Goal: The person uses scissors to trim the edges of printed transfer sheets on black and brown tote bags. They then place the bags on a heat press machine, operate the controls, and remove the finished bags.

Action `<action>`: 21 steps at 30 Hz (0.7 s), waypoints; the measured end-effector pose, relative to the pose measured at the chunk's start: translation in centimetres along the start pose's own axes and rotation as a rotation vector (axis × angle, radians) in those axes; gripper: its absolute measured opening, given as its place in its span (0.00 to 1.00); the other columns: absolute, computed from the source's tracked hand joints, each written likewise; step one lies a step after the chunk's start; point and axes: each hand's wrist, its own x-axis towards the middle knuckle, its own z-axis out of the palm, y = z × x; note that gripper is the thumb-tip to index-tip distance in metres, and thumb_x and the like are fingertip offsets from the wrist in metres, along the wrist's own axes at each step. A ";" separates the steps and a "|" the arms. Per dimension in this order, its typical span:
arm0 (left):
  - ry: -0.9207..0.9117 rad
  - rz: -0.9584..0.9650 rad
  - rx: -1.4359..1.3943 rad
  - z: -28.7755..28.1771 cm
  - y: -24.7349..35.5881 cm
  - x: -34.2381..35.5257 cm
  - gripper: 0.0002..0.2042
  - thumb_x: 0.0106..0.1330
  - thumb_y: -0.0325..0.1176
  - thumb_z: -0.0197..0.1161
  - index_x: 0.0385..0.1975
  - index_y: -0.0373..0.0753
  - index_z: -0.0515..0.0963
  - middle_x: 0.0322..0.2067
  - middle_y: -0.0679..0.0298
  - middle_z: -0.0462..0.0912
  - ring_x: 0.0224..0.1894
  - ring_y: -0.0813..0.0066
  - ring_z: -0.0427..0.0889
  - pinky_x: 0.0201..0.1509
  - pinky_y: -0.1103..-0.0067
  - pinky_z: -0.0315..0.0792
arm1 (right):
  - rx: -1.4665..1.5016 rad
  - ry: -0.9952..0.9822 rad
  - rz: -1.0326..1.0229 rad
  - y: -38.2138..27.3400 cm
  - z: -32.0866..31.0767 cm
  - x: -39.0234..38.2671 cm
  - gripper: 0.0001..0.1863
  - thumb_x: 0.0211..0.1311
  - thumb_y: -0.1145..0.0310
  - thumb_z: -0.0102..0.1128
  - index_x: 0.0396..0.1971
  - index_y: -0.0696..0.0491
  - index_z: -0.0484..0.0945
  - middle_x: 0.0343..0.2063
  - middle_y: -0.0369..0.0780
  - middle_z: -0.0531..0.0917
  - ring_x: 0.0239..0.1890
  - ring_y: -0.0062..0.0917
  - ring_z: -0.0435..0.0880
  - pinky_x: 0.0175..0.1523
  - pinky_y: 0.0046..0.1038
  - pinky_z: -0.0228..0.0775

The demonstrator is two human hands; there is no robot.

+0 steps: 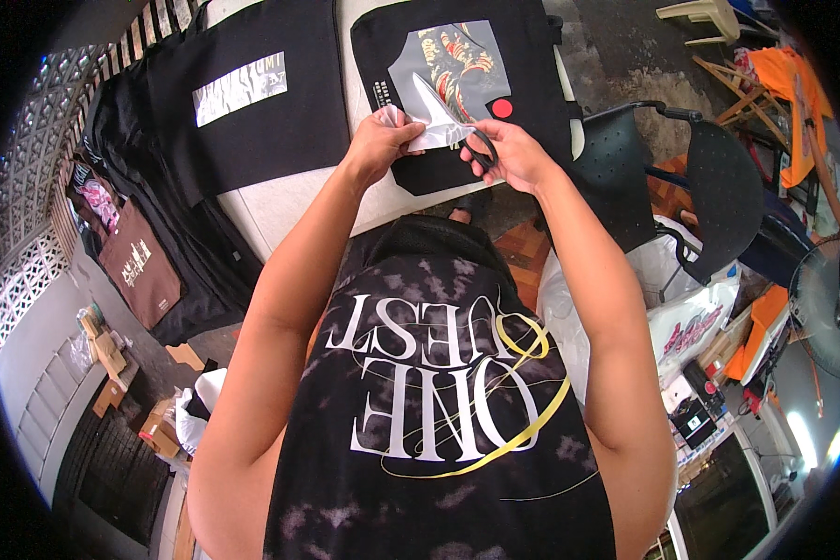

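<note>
Head view: at far left, a brown bag (143, 277) hangs beside dark fabric. Next comes a black cloth (294, 154), spread flat over the pale table (273, 207), apparently so that its shiny print (243, 89) lies face up and level. The left hand (383, 145) is closed on a small clear-and-white sheet (432, 138), thumb and fingers pinching its left end; this seems meant to keep the limp piece steady and lifted clear of what lies under it.

The sheet is between the two hands, above the near part of a second black cloth (536, 84), whose grey print (453, 65) and red dot (501, 109) face up. To its right, the scissors (485, 147) meet the sheet, blades aimed away from the body and slightly left, probably to keep the points off both hands. How far the blades are parted I cannot tell, as the sheet covers part of them. The right hand (511, 154) grips the black handles, fingers curled around them, which should give control over the blades. Further right, a black chair (616, 177) stands just beside the table.
</note>
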 end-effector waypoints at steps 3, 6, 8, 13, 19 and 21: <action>0.000 0.005 0.004 0.0 0.2 0.1 0.14 0.65 0.24 0.68 0.24 0.44 0.68 0.27 0.70 0.78 0.29 0.80 0.79 0.30 0.82 0.73 | -0.026 -0.008 -0.023 -0.9 0.5 2.3 0.20 0.67 0.57 0.67 0.51 0.53 0.76 0.33 0.34 0.83 0.27 0.16 0.81 0.26 0.19 0.73; -0.016 0.001 0.047 0.3 0.5 -0.1 0.14 0.64 0.25 0.70 0.24 0.44 0.69 0.26 0.71 0.76 0.26 0.81 0.75 0.30 0.82 0.70 | -0.006 0.008 -0.077 -1.3 1.1 4.4 0.20 0.67 0.58 0.67 0.51 0.53 0.76 0.33 0.33 0.83 0.28 0.16 0.81 0.26 0.19 0.73; -0.010 0.012 0.061 0.2 0.5 -0.5 0.13 0.64 0.24 0.69 0.25 0.44 0.69 0.26 0.72 0.76 0.25 0.81 0.73 0.29 0.82 0.67 | -0.003 0.066 -0.109 -1.7 2.2 3.8 0.18 0.69 0.62 0.64 0.54 0.54 0.76 0.34 0.34 0.83 0.29 0.17 0.81 0.26 0.20 0.72; -0.013 0.128 -0.153 -0.7 -1.8 -0.7 0.07 0.67 0.21 0.58 0.31 0.42 0.70 0.30 0.68 0.75 0.27 0.80 0.72 0.29 0.81 0.66 | -0.069 0.236 -0.276 0.0 0.7 -1.4 0.21 0.70 0.69 0.60 0.61 0.55 0.74 0.36 0.37 0.83 0.30 0.19 0.82 0.26 0.21 0.72; 0.129 0.363 0.351 -1.9 -3.3 -5.6 0.07 0.76 0.31 0.50 0.43 0.37 0.74 0.35 0.66 0.76 0.37 0.78 0.73 0.44 0.80 0.69 | -0.075 0.542 -0.250 5.7 -1.8 -10.7 0.21 0.69 0.74 0.59 0.61 0.56 0.73 0.37 0.40 0.84 0.31 0.20 0.82 0.26 0.20 0.74; 0.165 0.433 0.479 -1.3 -3.1 -6.7 0.11 0.77 0.35 0.50 0.44 0.34 0.76 0.35 0.65 0.77 0.39 0.77 0.74 0.46 0.79 0.70 | -0.065 0.570 -0.252 8.2 -1.7 -12.2 0.20 0.70 0.74 0.59 0.61 0.56 0.73 0.37 0.40 0.84 0.30 0.20 0.82 0.25 0.20 0.75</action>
